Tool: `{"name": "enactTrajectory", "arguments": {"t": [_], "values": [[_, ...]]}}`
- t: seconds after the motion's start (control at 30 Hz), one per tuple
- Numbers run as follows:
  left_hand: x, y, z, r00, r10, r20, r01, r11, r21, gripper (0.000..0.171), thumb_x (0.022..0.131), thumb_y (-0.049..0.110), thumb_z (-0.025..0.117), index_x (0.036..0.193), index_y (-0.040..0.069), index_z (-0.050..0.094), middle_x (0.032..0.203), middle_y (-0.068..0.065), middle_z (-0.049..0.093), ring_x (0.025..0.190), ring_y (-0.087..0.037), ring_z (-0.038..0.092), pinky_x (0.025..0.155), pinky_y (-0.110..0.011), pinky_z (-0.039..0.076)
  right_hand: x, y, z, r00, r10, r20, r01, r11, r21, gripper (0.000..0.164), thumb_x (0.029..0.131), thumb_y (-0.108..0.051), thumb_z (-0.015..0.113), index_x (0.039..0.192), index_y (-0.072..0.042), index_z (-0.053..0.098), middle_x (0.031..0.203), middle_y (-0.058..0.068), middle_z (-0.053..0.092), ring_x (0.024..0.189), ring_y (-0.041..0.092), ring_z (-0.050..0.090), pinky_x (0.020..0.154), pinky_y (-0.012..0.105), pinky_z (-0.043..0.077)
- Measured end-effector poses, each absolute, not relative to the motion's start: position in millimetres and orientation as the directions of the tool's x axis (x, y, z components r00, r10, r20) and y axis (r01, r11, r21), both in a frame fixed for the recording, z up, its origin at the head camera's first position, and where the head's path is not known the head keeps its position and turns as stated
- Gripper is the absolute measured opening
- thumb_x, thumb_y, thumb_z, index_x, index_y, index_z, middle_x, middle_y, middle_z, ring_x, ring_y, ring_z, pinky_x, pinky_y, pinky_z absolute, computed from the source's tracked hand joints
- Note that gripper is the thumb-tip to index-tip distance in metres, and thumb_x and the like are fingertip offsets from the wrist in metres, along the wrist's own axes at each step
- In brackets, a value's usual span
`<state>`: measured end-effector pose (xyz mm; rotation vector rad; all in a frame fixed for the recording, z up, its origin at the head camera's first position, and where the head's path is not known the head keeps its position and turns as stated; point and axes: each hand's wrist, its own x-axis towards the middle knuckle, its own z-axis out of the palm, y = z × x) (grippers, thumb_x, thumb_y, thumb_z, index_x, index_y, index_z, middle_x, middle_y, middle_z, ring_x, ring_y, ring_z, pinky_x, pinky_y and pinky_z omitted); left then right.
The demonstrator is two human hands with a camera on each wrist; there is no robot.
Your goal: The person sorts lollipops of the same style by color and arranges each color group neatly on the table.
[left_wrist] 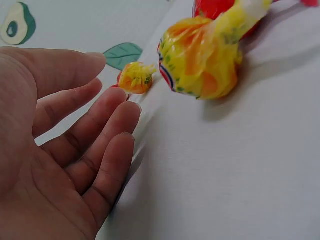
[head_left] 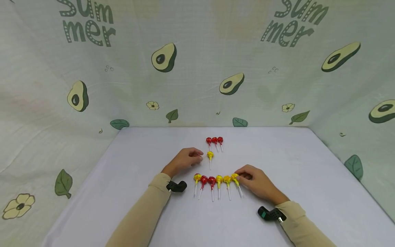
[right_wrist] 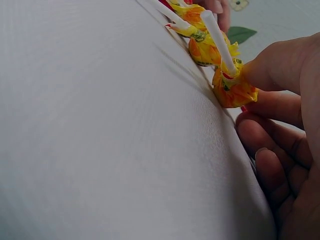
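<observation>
In the head view, my right hand [head_left: 256,181] pinches the yellow lollipop [head_left: 235,177] at the right end of the front row, thumb and forefinger at its wrapped head; its white stick [right_wrist: 218,42] points up in the right wrist view. My left hand [head_left: 187,158] hovers just left of a single yellow lollipop [head_left: 210,155] farther back, fingers bent loosely and holding nothing. The front row also has a yellow lollipop [head_left: 197,177] at its left end, two red lollipops [head_left: 211,180] beside it and two more yellow ones [head_left: 227,179].
Three red lollipops [head_left: 214,140] lie side by side at the back, beyond the single yellow one. Everything lies on a white-covered table [head_left: 148,144]. A printed curtain [head_left: 197,109] with avocados and leaves hangs behind the table's far edge.
</observation>
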<state>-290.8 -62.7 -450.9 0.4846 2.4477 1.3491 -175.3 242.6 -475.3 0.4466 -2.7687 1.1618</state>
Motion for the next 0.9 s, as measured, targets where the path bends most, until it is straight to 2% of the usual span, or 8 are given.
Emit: {"name": "enactTrajectory", "arguments": {"t": [0.17, 0.43, 0.67, 0.9], "values": [[-281.6, -70.5, -456.7, -0.901, 0.422, -0.101, 0.137, 0.498, 0.856, 0.023, 0.096, 0.028, 0.069, 0.116, 0.017, 0.070, 0.103, 0.002, 0.066, 0.090, -0.020, 0.060, 0.078, -0.032, 0.053, -176.7, 242.8, -476.3, -0.950, -0.227, 0.215, -0.313, 0.665, -0.678, 0.016, 0.093, -0.017, 0.071, 0.110, -0.020, 0.072, 0.100, -0.010, 0.063, 0.086, 0.009, 0.059, 0.075, 0.026, 0.050], [-265.7, -80.4, -457.3, -0.888, 0.452, -0.078, 0.189, 0.514, 0.837, 0.020, 0.095, 0.028, 0.069, 0.113, 0.018, 0.071, 0.103, 0.003, 0.066, 0.092, -0.019, 0.059, 0.081, -0.033, 0.051, -177.3, 244.3, -477.9, -0.943, -0.238, 0.235, -0.334, 0.647, -0.685, 0.015, 0.093, -0.016, 0.072, 0.108, -0.020, 0.072, 0.098, -0.010, 0.063, 0.086, 0.009, 0.059, 0.075, 0.026, 0.050], [-255.1, -85.6, -456.5, -0.882, 0.468, -0.058, 0.215, 0.508, 0.834, 0.017, 0.095, 0.029, 0.070, 0.106, 0.018, 0.071, 0.103, 0.006, 0.067, 0.096, -0.017, 0.059, 0.089, -0.037, 0.049, -176.6, 244.2, -477.6, -0.943, -0.235, 0.236, -0.333, 0.652, -0.681, 0.014, 0.093, -0.019, 0.072, 0.108, -0.020, 0.072, 0.098, -0.010, 0.063, 0.086, 0.009, 0.059, 0.075, 0.026, 0.049], [-245.7, -90.6, -458.6, -0.876, 0.479, -0.046, 0.233, 0.505, 0.831, 0.017, 0.095, 0.027, 0.070, 0.108, 0.017, 0.071, 0.103, 0.006, 0.067, 0.096, -0.016, 0.060, 0.090, -0.038, 0.049, -176.4, 243.1, -477.7, -0.944, -0.231, 0.234, -0.329, 0.652, -0.683, 0.015, 0.093, -0.018, 0.072, 0.108, -0.020, 0.072, 0.098, -0.010, 0.064, 0.085, 0.009, 0.059, 0.075, 0.027, 0.050]]}}
